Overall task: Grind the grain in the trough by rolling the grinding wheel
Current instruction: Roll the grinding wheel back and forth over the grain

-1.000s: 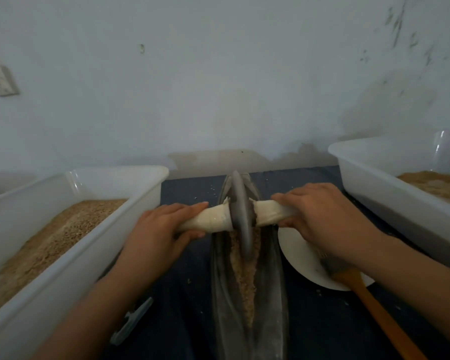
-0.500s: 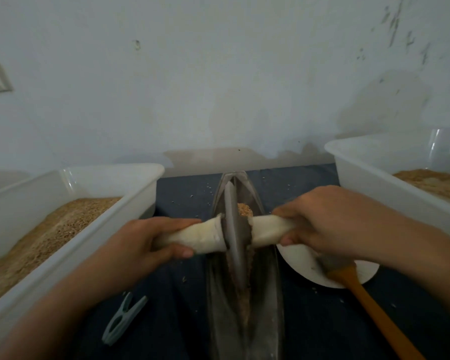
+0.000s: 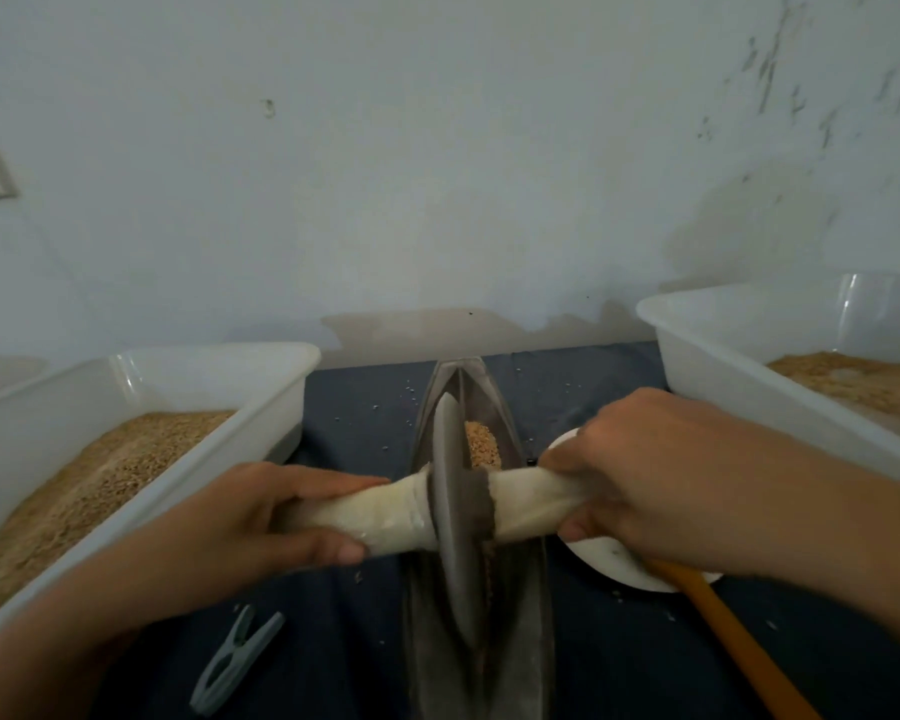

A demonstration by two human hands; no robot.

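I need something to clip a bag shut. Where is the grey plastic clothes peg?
In the head view the grey plastic clothes peg lies on the dark cloth at lower left, below the left hand, between the left white tub and the metal trough.

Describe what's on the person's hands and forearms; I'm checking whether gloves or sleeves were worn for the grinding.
Nothing is worn. The left hand and right hand are bare, with no gloves, rings, watch or bracelet showing. Both forearms are uncovered to the frame's edge; no sleeve is in view.
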